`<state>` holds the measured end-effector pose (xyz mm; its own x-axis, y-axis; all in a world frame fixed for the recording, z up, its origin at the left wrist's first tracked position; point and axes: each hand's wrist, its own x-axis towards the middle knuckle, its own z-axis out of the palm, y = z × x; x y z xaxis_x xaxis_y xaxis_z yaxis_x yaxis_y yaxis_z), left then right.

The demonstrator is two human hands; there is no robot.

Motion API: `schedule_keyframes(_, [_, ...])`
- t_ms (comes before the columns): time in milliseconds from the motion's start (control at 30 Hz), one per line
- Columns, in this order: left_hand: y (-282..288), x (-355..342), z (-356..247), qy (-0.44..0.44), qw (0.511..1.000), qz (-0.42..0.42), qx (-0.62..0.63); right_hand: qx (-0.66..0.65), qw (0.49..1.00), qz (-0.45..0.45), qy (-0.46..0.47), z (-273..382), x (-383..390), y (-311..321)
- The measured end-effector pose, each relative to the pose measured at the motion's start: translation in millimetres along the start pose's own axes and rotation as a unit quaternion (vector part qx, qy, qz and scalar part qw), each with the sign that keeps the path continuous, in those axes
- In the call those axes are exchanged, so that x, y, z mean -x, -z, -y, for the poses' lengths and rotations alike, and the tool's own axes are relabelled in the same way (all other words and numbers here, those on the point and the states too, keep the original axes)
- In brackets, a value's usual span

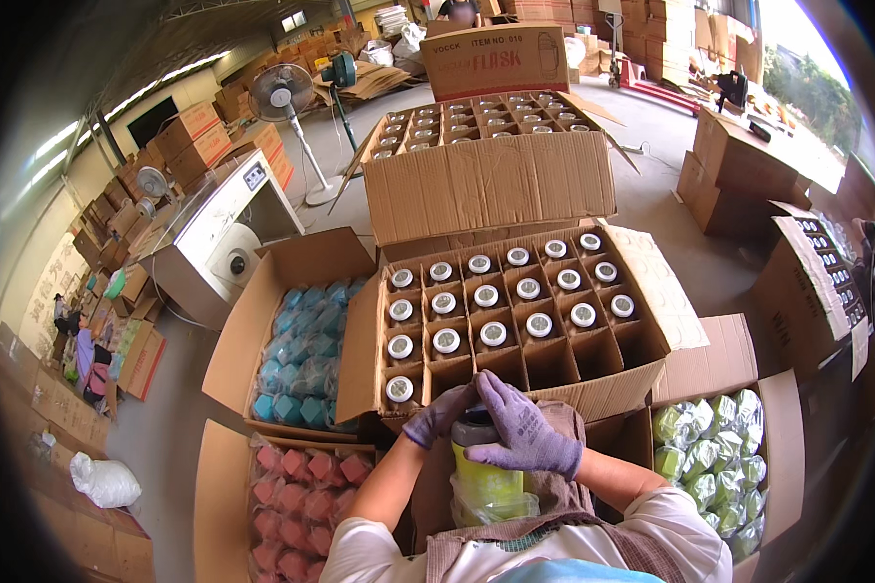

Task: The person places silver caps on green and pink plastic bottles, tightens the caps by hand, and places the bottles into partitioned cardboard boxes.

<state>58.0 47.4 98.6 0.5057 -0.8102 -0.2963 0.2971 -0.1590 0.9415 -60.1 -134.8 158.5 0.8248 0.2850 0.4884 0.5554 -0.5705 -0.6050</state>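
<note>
Both hands wear purple-grey work gloves and meet over the top of a yellow-green bottle [483, 478] held upright against my front. Clear plastic bunches around its lower body, and its dark neck shows between the hands. The fingers of my left hand [439, 414] are pressed together at the left of the neck; whatever they pinch is hidden. On the other side, my right hand [523, 428] has its fingers stretched out and its thumb across the bottle's shoulder. Its fingertips touch those of the left. Just ahead, a divided carton [593, 396] holds upright bottles with white-rimmed lids [493, 333].
Open cartons of plastic-wrapped bottles surround me: blue bottles [301, 335] and red bottles [306, 496] at left, green bottles [715, 457] at right. Another filled carton [486, 185] stands beyond. A pedestal fan [282, 97] and a white machine [219, 223] are far left.
</note>
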Motion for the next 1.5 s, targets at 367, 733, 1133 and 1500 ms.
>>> schedule_keyframes(367, [-49.1,50.6,29.4,-0.181,0.972,-0.145,0.024,-0.232,0.95,0.194,-0.08,-32.6,-4.6,39.9])
schedule_keyframes(733, [-98.2,63.9,26.2,-0.238,0.954,-0.176,-0.051,-0.139,0.951,0.277,-0.004,-37.7,-25.9,34.4])
schedule_keyframes(1133, [-156.9,43.8,29.7,-0.178,0.905,-0.339,-0.186,0.212,0.919,0.326,0.071,-20.0,-8.1,35.4])
schedule_keyframes(1500, [-148.4,70.2,30.0,-0.246,0.914,-0.279,-0.16,-0.034,0.939,0.309,-0.145,11.0,-11.6,40.5])
